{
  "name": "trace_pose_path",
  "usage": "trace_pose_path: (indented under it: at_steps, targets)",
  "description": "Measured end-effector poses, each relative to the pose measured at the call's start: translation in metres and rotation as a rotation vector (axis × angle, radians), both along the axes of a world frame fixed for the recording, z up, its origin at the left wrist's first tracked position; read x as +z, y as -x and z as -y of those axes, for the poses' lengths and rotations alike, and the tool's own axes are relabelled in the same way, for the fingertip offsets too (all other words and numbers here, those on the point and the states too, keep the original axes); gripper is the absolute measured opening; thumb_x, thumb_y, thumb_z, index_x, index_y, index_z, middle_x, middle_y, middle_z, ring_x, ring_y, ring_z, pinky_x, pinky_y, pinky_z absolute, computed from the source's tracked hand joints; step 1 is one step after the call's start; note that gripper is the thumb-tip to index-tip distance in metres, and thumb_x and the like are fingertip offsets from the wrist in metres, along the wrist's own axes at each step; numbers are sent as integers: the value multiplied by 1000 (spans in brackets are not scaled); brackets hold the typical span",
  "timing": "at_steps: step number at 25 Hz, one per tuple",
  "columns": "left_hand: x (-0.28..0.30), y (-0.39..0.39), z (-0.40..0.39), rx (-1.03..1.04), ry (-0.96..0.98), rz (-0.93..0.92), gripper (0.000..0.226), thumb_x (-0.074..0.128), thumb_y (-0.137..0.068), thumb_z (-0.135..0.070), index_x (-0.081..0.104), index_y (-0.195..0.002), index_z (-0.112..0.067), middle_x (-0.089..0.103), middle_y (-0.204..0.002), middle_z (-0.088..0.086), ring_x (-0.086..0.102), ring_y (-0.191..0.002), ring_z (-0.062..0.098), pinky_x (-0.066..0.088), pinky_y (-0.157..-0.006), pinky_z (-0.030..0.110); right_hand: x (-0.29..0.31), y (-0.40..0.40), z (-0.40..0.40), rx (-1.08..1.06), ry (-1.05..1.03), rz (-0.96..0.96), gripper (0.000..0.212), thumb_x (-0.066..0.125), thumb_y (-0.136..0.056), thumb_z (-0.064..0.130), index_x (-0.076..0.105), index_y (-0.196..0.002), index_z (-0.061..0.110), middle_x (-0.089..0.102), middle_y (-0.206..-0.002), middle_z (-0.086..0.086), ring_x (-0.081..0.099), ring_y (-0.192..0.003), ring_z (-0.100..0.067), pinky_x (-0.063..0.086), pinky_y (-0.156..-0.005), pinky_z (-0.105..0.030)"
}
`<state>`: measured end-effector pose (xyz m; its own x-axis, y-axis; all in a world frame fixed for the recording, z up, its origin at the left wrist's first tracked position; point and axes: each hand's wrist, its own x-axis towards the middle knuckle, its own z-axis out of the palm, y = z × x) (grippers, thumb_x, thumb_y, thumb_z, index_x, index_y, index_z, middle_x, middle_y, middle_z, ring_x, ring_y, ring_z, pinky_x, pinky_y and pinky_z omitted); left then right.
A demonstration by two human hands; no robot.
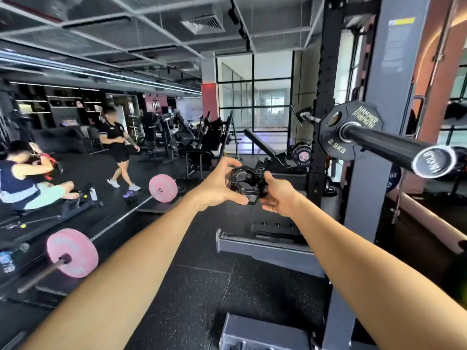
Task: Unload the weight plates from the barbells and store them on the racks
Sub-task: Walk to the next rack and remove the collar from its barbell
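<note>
Collar point(246, 184): light, rigid; left hand point(217, 188) and right hand point(276, 195) pinch it together. Plate point(350, 130): small, stiff, likely light; grip its rim, slide off bar point(389, 145).

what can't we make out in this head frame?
- Far end of the racked barbell: hidden behind the rack upright.
- Lettering on the collar clamp: covered by the left hand and right hand.
- Print on the pink plates: blurred.
- Rack base, lower part: cut off by the bottom edge.
</note>
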<state>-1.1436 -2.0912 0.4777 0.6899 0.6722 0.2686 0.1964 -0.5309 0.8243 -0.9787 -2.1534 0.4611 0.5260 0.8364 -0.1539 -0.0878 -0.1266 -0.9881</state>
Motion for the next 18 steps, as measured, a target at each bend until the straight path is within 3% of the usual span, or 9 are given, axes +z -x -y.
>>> trace_pose_path:
  at_steps: [2,4,6,9,13,15,18]
  targets:
    - [-15,-7,-30,21,35,-27,103,92,-55,-8,32,-135,-36,50,-124,-9,56,-114,15,49,-96,38,-10,-4,-24,-7,34,-16,45,44,-98,46,59,-112,6,63,-89,-6,55,-62,-19,51,-56,-32]
    - [-32,-17,-58,37,51,-64,109,92,-55,-10,29,-141,-34,46,-128,-12,50,-120,11,44,-100,34,-19,-11,-46,-2,53,-26,44,45,-99,43,59,-115,5,64,-88,-8,59,-62,-21,54,-58,-33]
    - [-51,-29,-88,49,56,-86,101,92,-55,-11,38,-139,-30,49,-127,-15,50,-119,8,44,-98,31,-32,-22,-71,-10,72,-34,41,46,-100,40,58,-113,4,63,-81,-9,60,-58,-21,55,-57,-34]
    - [-84,-55,-137,51,69,-105,89,92,-51,-11,49,-125,-33,61,-120,-14,58,-112,8,49,-98,37,-60,-46,-117,-23,142,-22,38,47,-99,40,56,-108,4,61,-76,-8,58,-53,-21,55,-50,-32]
    - [-127,-98,-198,53,105,-144,90,92,-47,-13,49,-123,-34,62,-118,-13,58,-112,8,48,-100,39,-102,-90,-182,-38,189,-15,32,51,-99,31,59,-115,4,64,-86,-9,61,-60,-21,55,-42,-26]
    - [-154,-122,-230,76,124,-173,92,92,-46,-15,48,-124,-34,61,-118,-13,58,-112,10,48,-100,39,-130,-115,-219,-38,212,12,32,52,-98,29,59,-117,4,65,-100,-11,63,-66,-21,57,-48,-26]
    - [-201,-155,-268,103,157,-215,91,91,-51,-10,46,-128,-30,60,-119,-11,57,-110,11,48,-97,32,-181,-149,-269,-96,315,30,35,57,-93,34,64,-108,3,69,-98,-9,68,-86,-27,61,-73,-38]
